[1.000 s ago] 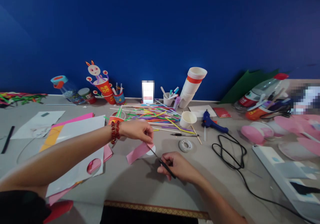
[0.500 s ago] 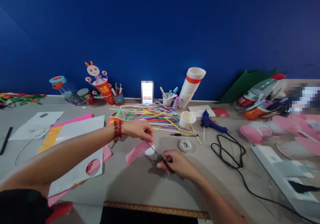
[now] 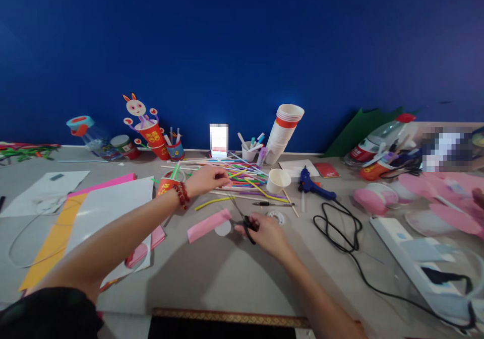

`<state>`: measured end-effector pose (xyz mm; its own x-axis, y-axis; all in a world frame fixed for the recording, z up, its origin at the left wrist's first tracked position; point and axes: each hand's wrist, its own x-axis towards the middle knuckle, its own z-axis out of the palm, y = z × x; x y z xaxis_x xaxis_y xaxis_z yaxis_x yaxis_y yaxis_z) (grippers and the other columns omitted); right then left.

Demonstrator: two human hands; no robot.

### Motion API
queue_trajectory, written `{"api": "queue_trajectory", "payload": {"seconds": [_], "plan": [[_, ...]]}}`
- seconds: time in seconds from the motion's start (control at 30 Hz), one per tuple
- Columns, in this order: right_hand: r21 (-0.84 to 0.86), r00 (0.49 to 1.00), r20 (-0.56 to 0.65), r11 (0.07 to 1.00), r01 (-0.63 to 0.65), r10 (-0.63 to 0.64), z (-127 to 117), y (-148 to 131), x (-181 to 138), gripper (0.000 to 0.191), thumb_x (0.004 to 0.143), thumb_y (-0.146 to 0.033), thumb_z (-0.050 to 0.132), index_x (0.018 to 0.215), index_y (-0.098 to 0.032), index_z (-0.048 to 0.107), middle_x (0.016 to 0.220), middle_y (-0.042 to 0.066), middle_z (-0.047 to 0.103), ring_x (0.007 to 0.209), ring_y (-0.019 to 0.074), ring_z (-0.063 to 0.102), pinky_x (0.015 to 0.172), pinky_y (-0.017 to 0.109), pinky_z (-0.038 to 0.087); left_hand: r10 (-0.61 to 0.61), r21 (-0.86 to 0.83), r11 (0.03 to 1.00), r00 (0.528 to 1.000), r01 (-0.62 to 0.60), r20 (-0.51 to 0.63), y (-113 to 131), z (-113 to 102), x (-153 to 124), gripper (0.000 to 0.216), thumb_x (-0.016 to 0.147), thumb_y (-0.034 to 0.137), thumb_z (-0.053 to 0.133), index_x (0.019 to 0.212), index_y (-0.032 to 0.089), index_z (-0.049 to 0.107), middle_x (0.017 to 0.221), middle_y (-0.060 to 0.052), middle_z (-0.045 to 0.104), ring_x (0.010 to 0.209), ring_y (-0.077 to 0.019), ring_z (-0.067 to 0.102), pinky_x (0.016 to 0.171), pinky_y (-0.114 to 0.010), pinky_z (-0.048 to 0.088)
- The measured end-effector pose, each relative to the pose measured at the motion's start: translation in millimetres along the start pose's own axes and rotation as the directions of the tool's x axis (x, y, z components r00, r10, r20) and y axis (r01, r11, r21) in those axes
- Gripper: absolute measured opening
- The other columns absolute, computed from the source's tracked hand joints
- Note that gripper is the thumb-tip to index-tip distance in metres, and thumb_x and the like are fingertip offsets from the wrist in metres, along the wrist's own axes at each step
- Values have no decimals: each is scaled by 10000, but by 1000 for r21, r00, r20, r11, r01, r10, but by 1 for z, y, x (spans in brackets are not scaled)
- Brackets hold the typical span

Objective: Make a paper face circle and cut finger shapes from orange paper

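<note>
Blue wall [image 3: 242, 52] behind; grey table [image 3: 204, 283] below, craft supplies spread over it.

Left hand [image 3: 207, 179]: raised over the near side of the pipe cleaners [image 3: 257, 190], thumb and fingertips drawn together. Pinkish spot at the tips, too small to identify; cannot tell whether anything is pinched. Red bead bracelet [image 3: 181, 194] on that wrist.

Right hand [image 3: 264, 232]: fingers closed around the handles of the scissors [image 3: 248, 227], blades pointing away from the body, up toward the left hand. Tape roll [image 3: 278, 217] just beyond the knuckles, partly hidden.

Pink strip [image 3: 209, 224]: lies slantwise on the table, between the hands and nearer the body than the left one, clear of both. White disc [image 3: 223, 228] at its right end, edge partly covered by the strip. Yellow stick [image 3: 214, 203] lies just beyond.

Left side: white sheet [image 3: 109, 213], partly under the left forearm. Right side: pen [image 3: 274, 204], white cup [image 3: 279, 180], blue glue gun [image 3: 317, 187]. Farther back, a leaning cup stack [image 3: 283, 135] and a rabbit figure [image 3: 136, 108] on a red cup [image 3: 151, 136].
</note>
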<state>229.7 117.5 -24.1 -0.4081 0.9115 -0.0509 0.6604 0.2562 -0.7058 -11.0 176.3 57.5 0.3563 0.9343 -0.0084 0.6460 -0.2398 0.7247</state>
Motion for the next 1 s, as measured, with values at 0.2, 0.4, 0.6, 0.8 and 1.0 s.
{"api": "queue_trajectory", "payload": {"seconds": [0.2, 0.4, 0.6, 0.8, 1.0], "plan": [[779, 994, -62, 627, -5, 85, -1, -19, -7, 411, 645, -425, 784, 909, -212, 552, 864, 33, 671, 568, 128, 539, 508, 245, 426, -149, -515, 851, 988, 105, -45, 17, 46, -58, 308, 860, 446, 592, 805, 147, 645, 697, -18, 640, 608, -119, 582, 590, -224, 466], [880, 994, -73, 475, 26, 80, 3, -28, -13, 357, 594, -198, 828, 851, -212, 581, 763, -28, 642, 656, 137, 589, 609, 246, 467, -180, -656, 745, 983, 119, -26, 29, 91, -78, 351, 830, 484, 629, 744, 144, 623, 695, 4, 598, 580, -91, 530, 564, -203, 428], [873, 994, -14, 486, -40, 107, 2, -25, -11, 338, 588, -201, 841, 802, -195, 580, 696, -30, 638, 587, 125, 583, 553, 234, 460, -186, -687, 720, 981, 101, -50, 23, 97, -76, 323, 867, 448, 589, 787, 141, 645, 692, -1, 602, 581, -97, 543, 584, -212, 454], [889, 987, -1, 451, -72, 159, 3, -27, -10, 360, 569, -252, 870, 775, -187, 582, 668, -43, 618, 525, 94, 561, 502, 199, 463, -90, -528, 849, 976, -28, -197, 25, 98, -85, 213, 917, 318, 546, 999, 169, 676, 784, -16, 657, 690, -123, 606, 666, -224, 489], [925, 994, 40, 372, -74, 97, 10, -22, -12, 360, 583, -252, 871, 818, -191, 605, 702, -31, 648, 523, 102, 592, 520, 209, 498, -38, -478, 874, 970, -83, -238, 23, 106, -85, 291, 909, 269, 568, 1189, 194, 584, 774, 10, 660, 699, -124, 628, 702, -232, 503]]}}
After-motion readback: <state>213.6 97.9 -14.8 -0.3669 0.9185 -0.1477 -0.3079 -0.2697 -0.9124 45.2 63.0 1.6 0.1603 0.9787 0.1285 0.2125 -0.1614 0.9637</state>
